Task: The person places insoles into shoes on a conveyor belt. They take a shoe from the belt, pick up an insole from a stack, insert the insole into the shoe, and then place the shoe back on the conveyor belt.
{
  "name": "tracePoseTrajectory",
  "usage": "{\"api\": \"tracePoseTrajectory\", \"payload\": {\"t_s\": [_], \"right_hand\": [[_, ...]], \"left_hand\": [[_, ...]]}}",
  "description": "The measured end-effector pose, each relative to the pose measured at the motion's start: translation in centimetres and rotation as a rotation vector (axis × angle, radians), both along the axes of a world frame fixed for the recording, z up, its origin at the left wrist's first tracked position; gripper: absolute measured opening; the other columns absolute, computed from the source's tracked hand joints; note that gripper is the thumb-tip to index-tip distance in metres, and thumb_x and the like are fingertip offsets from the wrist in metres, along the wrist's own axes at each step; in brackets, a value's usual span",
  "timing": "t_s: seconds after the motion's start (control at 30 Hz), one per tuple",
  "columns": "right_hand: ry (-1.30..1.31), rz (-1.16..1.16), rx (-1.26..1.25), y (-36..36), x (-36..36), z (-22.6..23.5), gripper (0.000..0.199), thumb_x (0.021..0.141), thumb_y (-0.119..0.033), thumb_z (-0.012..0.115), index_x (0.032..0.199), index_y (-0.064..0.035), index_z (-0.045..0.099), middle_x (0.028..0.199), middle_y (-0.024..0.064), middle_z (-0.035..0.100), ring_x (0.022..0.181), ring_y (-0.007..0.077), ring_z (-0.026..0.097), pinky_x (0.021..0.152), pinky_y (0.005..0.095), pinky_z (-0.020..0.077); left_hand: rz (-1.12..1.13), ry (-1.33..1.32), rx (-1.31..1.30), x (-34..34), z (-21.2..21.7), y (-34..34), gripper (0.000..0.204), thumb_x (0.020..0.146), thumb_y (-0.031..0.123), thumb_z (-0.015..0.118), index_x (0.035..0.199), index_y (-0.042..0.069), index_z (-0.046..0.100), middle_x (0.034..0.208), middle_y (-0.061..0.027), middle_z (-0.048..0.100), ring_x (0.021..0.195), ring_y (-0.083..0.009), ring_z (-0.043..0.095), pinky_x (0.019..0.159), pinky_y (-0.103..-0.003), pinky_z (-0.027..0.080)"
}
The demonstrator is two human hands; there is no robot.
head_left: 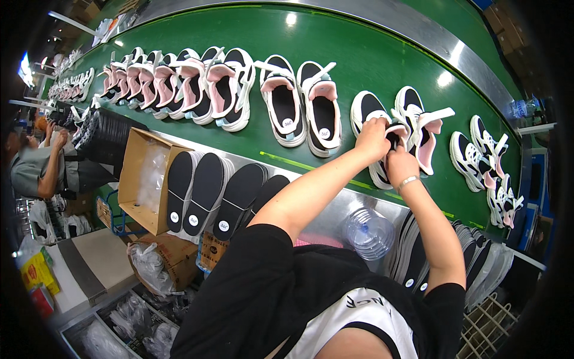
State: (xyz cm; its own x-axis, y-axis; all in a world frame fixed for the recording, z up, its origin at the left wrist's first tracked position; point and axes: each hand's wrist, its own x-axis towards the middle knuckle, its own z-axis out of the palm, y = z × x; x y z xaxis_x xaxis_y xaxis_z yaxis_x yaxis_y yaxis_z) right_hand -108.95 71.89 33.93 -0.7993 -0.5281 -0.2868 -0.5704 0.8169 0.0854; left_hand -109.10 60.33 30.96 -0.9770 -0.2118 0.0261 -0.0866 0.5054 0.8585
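Note:
A black-and-white sneaker with a pink lining point(365, 107) lies on the green belt in front of me. My left hand point(372, 140) grips its upper near the tongue, fingers bent over the edge. At the shoe's opening, my right hand point(402, 165) has its fingers curled inward; whatever they pinch is hidden. Touching distance to the right is a second sneaker point(409, 103), its white strap sticking out. To the left, two sneakers point(280, 110) stand side by side with black insoles inside, each bearing a round white sticker.
Many like sneakers line the green belt point(359, 45) leftward, several more sit at right. Stacks of black insoles point(203, 191), a cardboard box point(134, 179) and a clear plastic container point(369, 233) are along the near edge. Another person point(45, 164) works at far left.

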Motion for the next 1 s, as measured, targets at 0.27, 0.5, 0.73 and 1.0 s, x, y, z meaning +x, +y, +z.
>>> {"api": "tracePoseTrajectory", "payload": {"t_s": [0.27, 0.5, 0.73, 1.0], "right_hand": [[0.052, 0.037, -0.219, 1.7, 1.7, 2.6, 0.029, 0.072, -0.029, 0.057, 0.084, -0.0032, 0.053, 0.101, 0.0156, 0.049, 0.085, 0.0299, 0.054, 0.069, 0.0404, 0.0440], [0.017, -0.019, -0.072, 4.1, 2.5, 5.5, 0.012, 0.069, -0.017, 0.052, 0.073, -0.0073, 0.057, 0.079, 0.0088, 0.057, 0.078, 0.0225, 0.057, 0.062, 0.0350, 0.0474], [-0.123, -0.028, -0.113, -0.3, -0.9, 0.5, 0.030, 0.080, -0.029, 0.044, 0.074, -0.0066, 0.063, 0.076, 0.0140, 0.061, 0.072, 0.0276, 0.059, 0.063, 0.0379, 0.0478], [-0.439, 0.093, 0.119, -2.8, -2.9, 1.4, 0.030, 0.075, -0.024, 0.045, 0.101, -0.0111, 0.052, 0.108, 0.0121, 0.049, 0.103, 0.0249, 0.044, 0.086, 0.0349, 0.0354]], "left_hand": [[0.038, 0.054, 0.023, -0.4, -0.5, -0.2, 0.025, 0.062, 0.001, 0.048, 0.086, -0.002, 0.056, 0.087, -0.0221, 0.056, 0.085, -0.0383, 0.051, 0.076, -0.043, 0.041], [-0.046, 0.115, 0.063, -0.3, 1.0, -0.1, 0.031, 0.059, -0.003, 0.045, 0.089, -0.004, 0.055, 0.083, -0.0218, 0.057, 0.083, -0.0364, 0.054, 0.074, -0.039, 0.043], [-0.082, 0.069, 0.038, 0.1, -0.2, -0.8, 0.041, 0.063, 0.006, 0.050, 0.102, -0.005, 0.049, 0.096, -0.0239, 0.053, 0.094, -0.0359, 0.050, 0.082, -0.038, 0.039], [-0.049, 0.069, 0.076, 0.4, -1.8, -1.5, 0.037, 0.067, 0.008, 0.051, 0.102, -0.004, 0.051, 0.095, -0.0208, 0.056, 0.090, -0.0320, 0.055, 0.079, -0.034, 0.042]]}}
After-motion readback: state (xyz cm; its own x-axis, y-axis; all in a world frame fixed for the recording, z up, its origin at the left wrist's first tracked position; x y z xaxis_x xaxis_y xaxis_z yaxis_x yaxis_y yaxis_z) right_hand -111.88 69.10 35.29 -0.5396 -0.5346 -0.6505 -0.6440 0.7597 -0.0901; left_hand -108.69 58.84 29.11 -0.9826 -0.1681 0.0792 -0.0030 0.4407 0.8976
